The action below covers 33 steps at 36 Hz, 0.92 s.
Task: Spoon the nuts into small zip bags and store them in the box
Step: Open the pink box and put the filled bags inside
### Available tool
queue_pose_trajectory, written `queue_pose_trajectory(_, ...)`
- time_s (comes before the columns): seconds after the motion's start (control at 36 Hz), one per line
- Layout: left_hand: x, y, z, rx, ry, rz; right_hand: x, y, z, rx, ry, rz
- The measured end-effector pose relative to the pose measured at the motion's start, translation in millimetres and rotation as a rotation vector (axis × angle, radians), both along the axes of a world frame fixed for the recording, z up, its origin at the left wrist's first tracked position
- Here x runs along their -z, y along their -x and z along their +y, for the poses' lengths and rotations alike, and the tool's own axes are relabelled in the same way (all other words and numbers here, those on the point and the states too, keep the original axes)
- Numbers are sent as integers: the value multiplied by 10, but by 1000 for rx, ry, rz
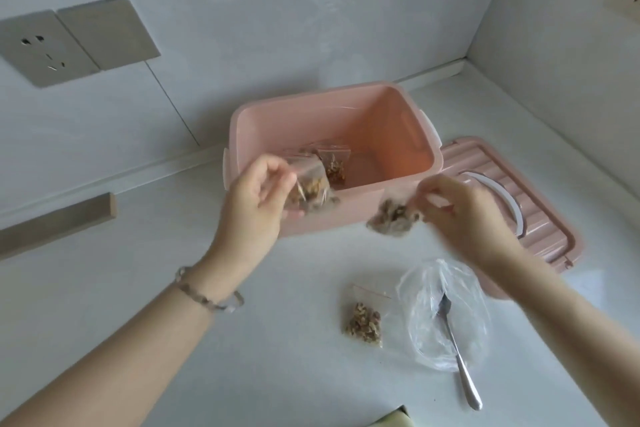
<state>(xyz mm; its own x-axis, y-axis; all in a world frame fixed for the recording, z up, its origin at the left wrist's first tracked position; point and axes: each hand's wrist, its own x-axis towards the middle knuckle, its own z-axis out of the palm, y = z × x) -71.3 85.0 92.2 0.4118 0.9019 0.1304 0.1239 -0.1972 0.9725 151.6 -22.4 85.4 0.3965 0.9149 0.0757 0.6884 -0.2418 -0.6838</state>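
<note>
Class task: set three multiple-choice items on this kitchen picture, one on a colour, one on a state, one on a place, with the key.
1. What colour is the box? A blue; B pink; C green.
2. How does the box stand? A open, its lid lying beside it; B shut under its lid; C upside down.
3. Where does the spoon lie? A inside the box; B on the lid; C on the clear plastic bag.
Key: 1 B, its walls are pink; 2 A, its inside shows; 3 C, its bowl rests on the plastic.
</note>
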Motion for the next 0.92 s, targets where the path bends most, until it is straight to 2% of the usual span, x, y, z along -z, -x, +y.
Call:
queue_pose_trajectory(0.08, -115, -219, 390, -79, -45, 12, -108, -154, 379, 19, -79, 9)
queue_pose_trajectory(0.19, 23, -513, 861, -123, 13, 203, -95, -338, 990, 44, -104, 18)
queue_pose_trajectory(0.33, 526, -716, 1219, -31, 184, 592, 297, -490, 1617, -44, 150, -105)
queue_pose_trajectory(0.42, 779, -760, 1309, -6, 323, 723, 561, -489, 1793, -168, 295, -119)
queue_pose_trajectory(0.5, 926, -808, 1407, 34, 333, 813, 773, -463, 1938, -276, 419, -124)
queue_pose_trajectory(0.67, 1211, -850, 1588, -15, 366, 828, 1012, -349, 2191, -364, 551, -71)
queue_pose_trajectory(0.83, 1318, -789, 1653, -101, 328, 794, 1118, -291, 2251, -291, 509, -33)
queue_pose_trajectory(0.92, 1207, -744, 1599, -34, 259, 889, 1036, -301, 2174, -275, 479, -47)
